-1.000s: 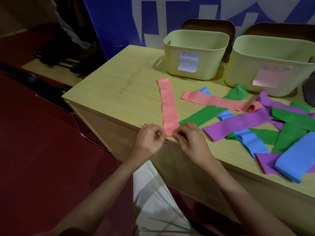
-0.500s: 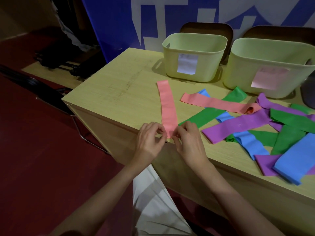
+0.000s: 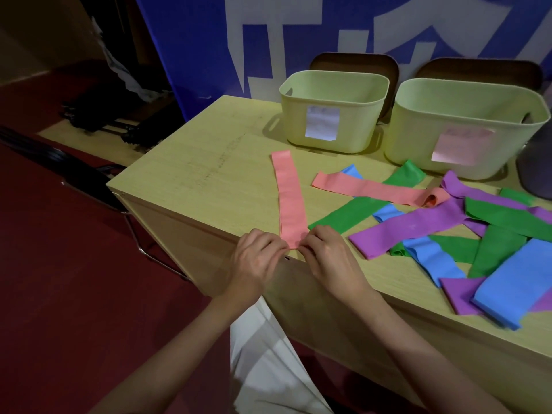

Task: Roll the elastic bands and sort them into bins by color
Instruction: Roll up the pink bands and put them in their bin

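Now, step: you're starting the roll on the pink band point(image 3: 290, 195), near end at the desk's point(image 3: 209, 174) front edge.
Left hand point(image 3: 257, 261): grip pinched on the band's near end.
Right hand point(image 3: 330, 258): grip pinched on that end too.
Change: fingers closed in tighter than a second ago, end barely curled; rolling only just begun.
Band: flat, runs toward the left bin point(image 3: 331, 112) at the far edge.
Pile: mixed bands point(image 3: 448, 234) toward the right edge, unrolled.
Bins: nothing visible inside.
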Tool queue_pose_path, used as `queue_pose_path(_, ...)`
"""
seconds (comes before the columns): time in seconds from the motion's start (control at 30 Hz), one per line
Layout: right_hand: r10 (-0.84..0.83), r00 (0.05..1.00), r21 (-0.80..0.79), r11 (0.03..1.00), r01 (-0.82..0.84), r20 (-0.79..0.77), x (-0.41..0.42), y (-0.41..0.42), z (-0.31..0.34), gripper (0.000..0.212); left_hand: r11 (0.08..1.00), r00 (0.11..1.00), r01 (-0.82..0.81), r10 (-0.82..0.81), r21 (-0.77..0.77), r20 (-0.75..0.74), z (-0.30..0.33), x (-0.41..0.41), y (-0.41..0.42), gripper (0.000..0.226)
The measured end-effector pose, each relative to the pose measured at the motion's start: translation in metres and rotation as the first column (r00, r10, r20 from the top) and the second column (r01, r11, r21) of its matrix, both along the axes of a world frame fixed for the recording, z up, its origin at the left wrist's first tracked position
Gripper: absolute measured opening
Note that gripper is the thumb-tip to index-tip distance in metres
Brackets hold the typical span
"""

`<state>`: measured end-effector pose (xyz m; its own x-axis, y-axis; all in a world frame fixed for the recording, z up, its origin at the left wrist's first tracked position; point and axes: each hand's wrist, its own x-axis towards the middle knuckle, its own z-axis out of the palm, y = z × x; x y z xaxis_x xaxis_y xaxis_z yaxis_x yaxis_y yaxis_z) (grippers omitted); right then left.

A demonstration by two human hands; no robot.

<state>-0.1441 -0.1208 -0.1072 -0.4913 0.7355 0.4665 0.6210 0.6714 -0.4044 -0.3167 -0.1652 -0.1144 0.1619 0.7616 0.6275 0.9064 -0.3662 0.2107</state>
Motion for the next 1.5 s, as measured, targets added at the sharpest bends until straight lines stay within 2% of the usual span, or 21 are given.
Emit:
queue_pose_path(0.3, -0.045, 0.998, -0.084, 0.996, 0.041, -0.051, -0.008, 0.005, 0.004, 0.012, 0.992, 0.996, -0.086, 0.088, -0.090, 0.024, 0.002, 0.008, 0.011, 0.018)
queue_pose_path(0.47, -0.057, 0.997, -0.023, 0.998, 0.056, -0.045, -0.008, 0.003, 0.002, 0.010, 0.976, 0.975, -0.168, 0.186, -0.137, 0.126, 0.006, 0.014, 0.013, 0.014)
queue_pose_path(0.57, -0.026, 0.999, -0.003, 1.000, 0.026, -0.018, -0.004, 0.005, 0.002, 0.013, 0.975, 0.973, -0.154, 0.178, -0.157, 0.150, 0.007, 0.016, 0.015, 0.006)
queue_pose_path(0.67, 0.036, 0.999, 0.026, 0.999, -0.036, 0.006, 0.002, 0.005, 0.003, 0.010, 0.977, 0.975, -0.144, 0.167, -0.156, 0.145, 0.006, 0.013, 0.015, 0.009)
queue_pose_path(0.73, 0.059, 0.998, 0.046, 0.997, -0.059, 0.014, 0.006, 0.004, 0.003, 0.007, 0.987, 0.986, -0.107, 0.121, -0.123, 0.117, 0.004, 0.009, 0.014, 0.004)
queue_pose_path(0.8, 0.056, 0.998, 0.051, 0.997, -0.056, 0.009, 0.007, 0.004, 0.002, 0.006, 0.994, 0.996, -0.056, 0.063, -0.097, 0.062, 0.000, 0.004, 0.014, 0.016)
queue_pose_path(0.9, 0.041, 0.999, 0.052, 0.998, -0.041, 0.009, 0.006, 0.006, 0.002, 0.009, 0.998, 1.000, -0.021, 0.021, -0.067, 0.004, -0.002, 0.002, 0.013, 0.019)
queue_pose_path(1.27, -0.057, 0.993, 0.169, 0.985, 0.039, 0.105, 0.001, 0.006, -0.005, 0.007, 0.996, 0.982, -0.088, 0.087, -0.001, -0.166, 0.003, 0.005, 0.017, 0.019)
queue_pose_path(1.33, -0.093, 0.987, 0.194, 0.979, 0.066, 0.134, 0.001, 0.002, -0.005, 0.015, 0.995, 0.976, -0.094, 0.085, -0.034, -0.202, 0.003, 0.004, 0.015, 0.016)
queue_pose_path(1.5, -0.122, 0.965, 0.209, 0.975, 0.072, 0.234, -0.001, 0.001, -0.004, 0.045, 0.986, 0.954, -0.113, 0.074, -0.119, -0.290, 0.011, 0.003, 0.011, 0.027)
